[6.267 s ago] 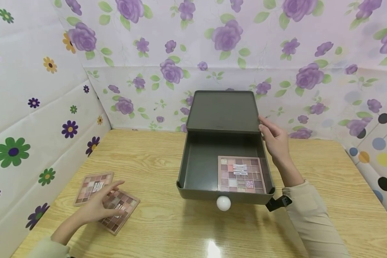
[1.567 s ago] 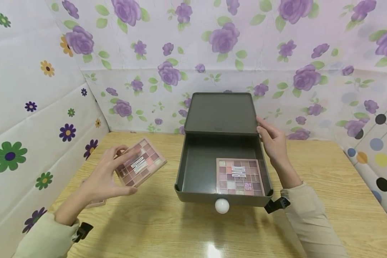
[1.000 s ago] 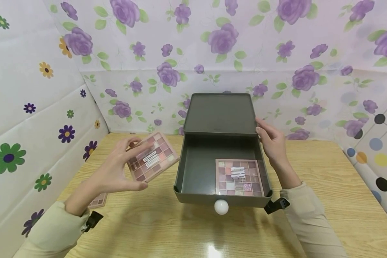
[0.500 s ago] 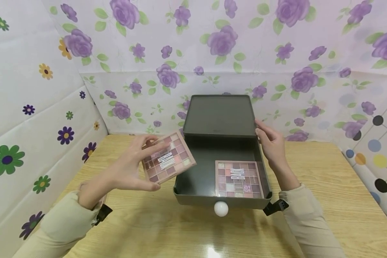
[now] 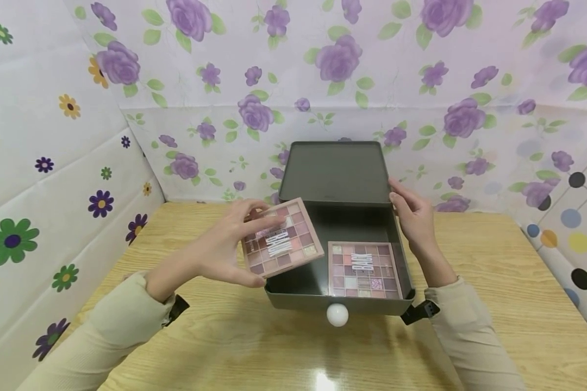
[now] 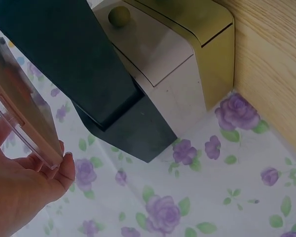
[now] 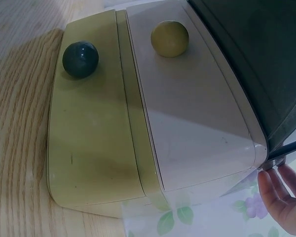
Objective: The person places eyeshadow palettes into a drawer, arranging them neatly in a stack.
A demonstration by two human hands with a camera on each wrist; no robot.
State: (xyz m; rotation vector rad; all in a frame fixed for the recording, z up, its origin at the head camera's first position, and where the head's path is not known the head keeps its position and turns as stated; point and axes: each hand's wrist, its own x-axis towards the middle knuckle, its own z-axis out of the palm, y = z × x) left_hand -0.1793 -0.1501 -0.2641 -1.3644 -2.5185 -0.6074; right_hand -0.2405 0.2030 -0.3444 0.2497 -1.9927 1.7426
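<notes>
A pink eyeshadow palette [image 5: 286, 239] is gripped by the left hand [image 5: 225, 244], tilted over the left side of the open dark drawer [image 5: 298, 300]. In the left wrist view, the fingers of the left hand [image 6: 24, 182] hold the palette [image 6: 27, 108] by its edges. Another palette [image 5: 364, 270] lies flat in the drawer's right part. The right hand [image 5: 416, 222] holds the right side of the dark top [image 5: 335, 172]. In the right wrist view, the right hand [image 7: 286, 197] has its fingertips at the dark unit's edge.
Below the dark unit are a pale drawer [image 7: 197, 108] and a yellow-green drawer [image 7: 93, 123], each with a round knob. A white knob [image 5: 337, 315] is on the dark drawer's front. The wooden table [image 5: 215, 336] meets flowered cloth [image 5: 200, 81] behind and at the left.
The left hand picked up a palette from the table's left and carried it rightward, over the drawer's left edge. The right hand keeps its place on the dark unit.
</notes>
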